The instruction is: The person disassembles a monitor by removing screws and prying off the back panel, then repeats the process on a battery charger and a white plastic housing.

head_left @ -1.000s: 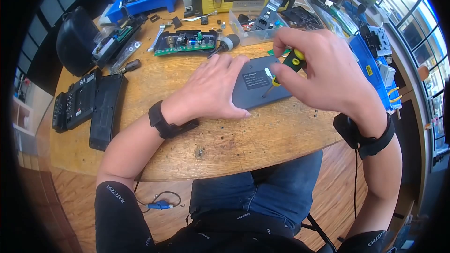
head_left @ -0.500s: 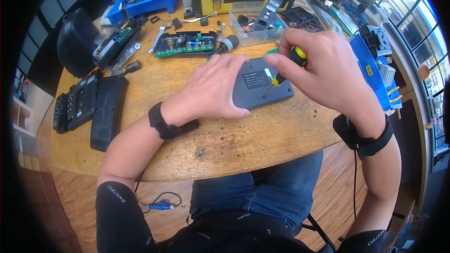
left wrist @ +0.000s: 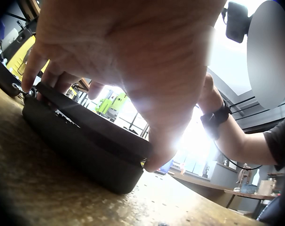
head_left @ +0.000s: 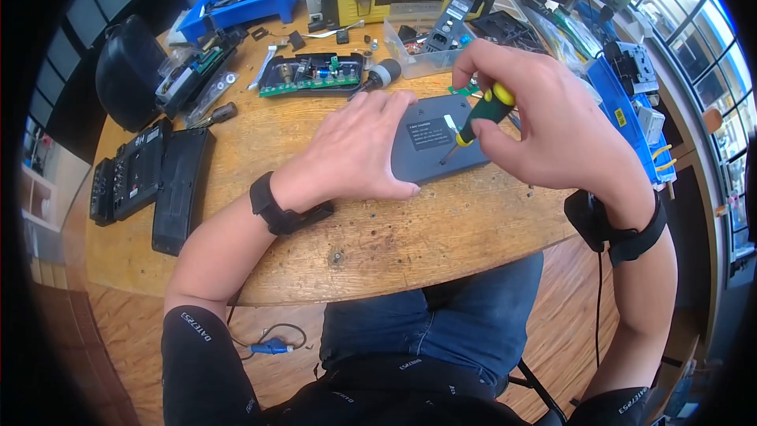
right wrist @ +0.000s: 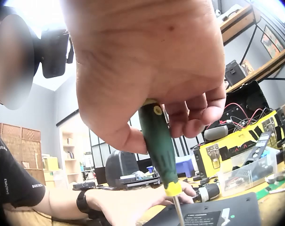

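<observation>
A dark grey flat charger (head_left: pixel 418 162) with a printed label lies on the wooden table, label side up. My left hand (head_left: pixel 347 146) spans its left end, thumb at the near edge and fingers over the far edge. In the left wrist view, a gap shows along the side of the charger's casing (left wrist: pixel 81 146). My right hand (head_left: pixel 556 122) holds a green and yellow screwdriver (head_left: pixel 482 114) by its handle, the top of it against the palm. The screwdriver's shaft (right wrist: pixel 179 209) slants down to the charger's top face, near the front edge.
Behind the charger lie an opened casing with a circuit board (head_left: pixel 311 79), a grey-and-black cylindrical tool (head_left: pixel 385 72) and a clear parts box (head_left: pixel 418 63). Black casings (head_left: pixel 180 197) stand at left, with another screwdriver (head_left: pixel 223 112) nearby. A blue bin (head_left: pixel 611 99) is at right.
My right thumb stretched out past the handle half a second ago and is now drawn back against it, the fingers shifting round the screwdriver. The left hand and the charger stay in place.
</observation>
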Demonstrator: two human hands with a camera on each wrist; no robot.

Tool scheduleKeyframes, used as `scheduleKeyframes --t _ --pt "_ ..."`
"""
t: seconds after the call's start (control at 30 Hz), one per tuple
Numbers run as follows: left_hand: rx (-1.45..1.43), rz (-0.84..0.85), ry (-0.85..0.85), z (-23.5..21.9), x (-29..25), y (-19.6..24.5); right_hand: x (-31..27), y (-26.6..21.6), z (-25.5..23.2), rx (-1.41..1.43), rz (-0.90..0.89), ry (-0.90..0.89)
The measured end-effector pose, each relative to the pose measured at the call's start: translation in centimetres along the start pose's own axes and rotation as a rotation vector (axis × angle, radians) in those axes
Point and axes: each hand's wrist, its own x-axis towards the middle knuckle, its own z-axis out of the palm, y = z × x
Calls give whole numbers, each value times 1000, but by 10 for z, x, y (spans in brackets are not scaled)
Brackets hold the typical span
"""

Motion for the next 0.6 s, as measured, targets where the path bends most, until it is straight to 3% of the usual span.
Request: scheduleKeyframes --t 0.2,0.27,0.3,0.37,0.5,0.57,0.6 --pt "2 9 5 0 0 0 5 -4 -3 -115 218 -176" --pt "1 5 0 0 0 0 1 1 6 -44 -38 70" --pt "3 7 5 1 0 0 1 -1 4 -43 -37 69" --pt "5 10 8 2 0 -1 2 -8 -3 -159 135 -68" --pt "-2 17 9 2 1 -2 2 0 2 -120 148 -70" --pt "-4 14 7 2 0 -3 0 4 8 -9 -58 101" --pt "-3 17 15 2 0 -2 0 3 5 -8 -58 101"
